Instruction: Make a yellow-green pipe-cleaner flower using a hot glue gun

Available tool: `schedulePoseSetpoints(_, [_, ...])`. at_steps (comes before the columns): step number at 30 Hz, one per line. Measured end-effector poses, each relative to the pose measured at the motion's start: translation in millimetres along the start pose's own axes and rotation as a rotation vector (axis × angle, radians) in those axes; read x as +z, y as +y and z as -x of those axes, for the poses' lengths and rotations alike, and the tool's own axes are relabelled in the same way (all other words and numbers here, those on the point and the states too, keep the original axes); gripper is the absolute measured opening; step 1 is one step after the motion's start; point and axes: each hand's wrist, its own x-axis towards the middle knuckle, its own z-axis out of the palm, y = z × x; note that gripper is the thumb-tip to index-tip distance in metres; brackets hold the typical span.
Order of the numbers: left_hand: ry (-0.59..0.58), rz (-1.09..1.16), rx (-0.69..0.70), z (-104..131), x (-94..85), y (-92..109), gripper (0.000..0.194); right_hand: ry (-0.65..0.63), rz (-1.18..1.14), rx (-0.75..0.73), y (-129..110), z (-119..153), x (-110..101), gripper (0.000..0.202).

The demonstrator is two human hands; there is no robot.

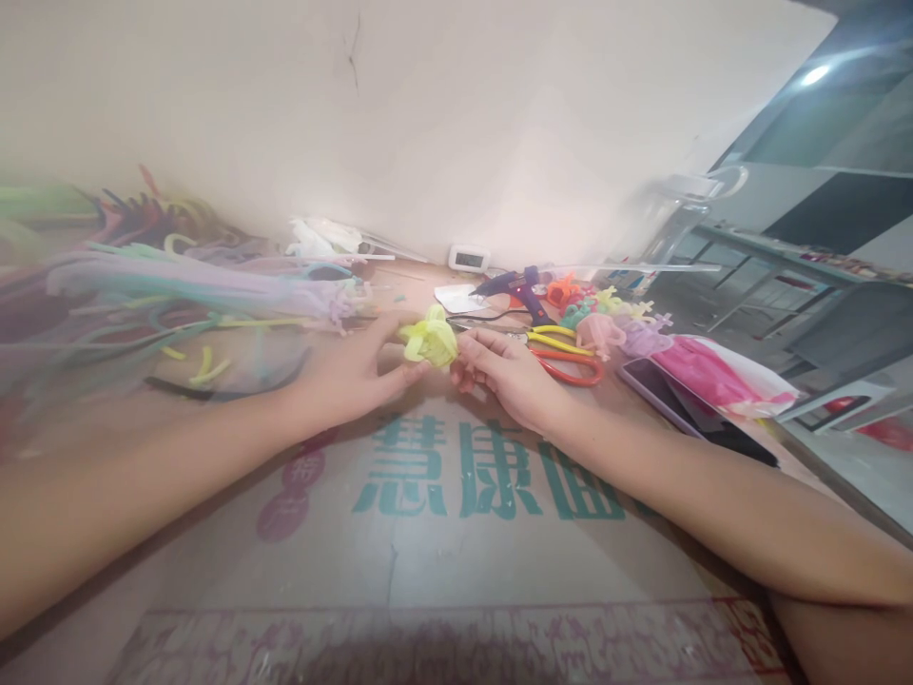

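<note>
Between my two hands, above the printed board, is a yellow-green flower-like piece (431, 339) of bent fuzzy strips. My left hand (371, 366) pinches it from the left with thumb and fingers. On the other side, the curled fingertips of my right hand (499, 371) press against its right edge; whether they grip a small part of it is hard to make out. Just behind my right hand lie scissors (571, 354) with one yellow and one red handle. A dark purple glue gun (520, 290) rests beyond them, by a white sheet (460, 297).
Bundles of pastel pipe cleaners (206, 281) spread on the left, blurred. A small white digital display (469, 258) stands against the wall. Finished-looking colored fuzzy pieces (603, 333), a phone (695, 409) and a pink package (713, 371) lie right. A clear pitcher (670, 224) stands behind.
</note>
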Motion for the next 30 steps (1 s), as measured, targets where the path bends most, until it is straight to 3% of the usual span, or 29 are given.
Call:
schedulePoseSetpoints(7, [-0.019, 0.002, 0.113, 0, -0.4, 3, 0.063, -0.053, 0.057, 0.050, -8, 3, 4, 0.041])
schedulePoseSetpoints(15, [-0.045, 0.006, 0.096, 1, -1.8, 0, 0.068, -0.062, 0.006, 0.036, -8, 4, 4, 0.034])
schedulePoseSetpoints(23, [-0.091, 0.305, 0.030, -2, -6.4, 9, 0.047, -0.096, 0.013, 0.087, -10, 6, 4, 0.035])
schedulePoseSetpoints(30, [-0.085, 0.310, 0.017, -2, -7.2, 10, 0.041, -0.114, 0.025, 0.083, -10, 6, 3, 0.033])
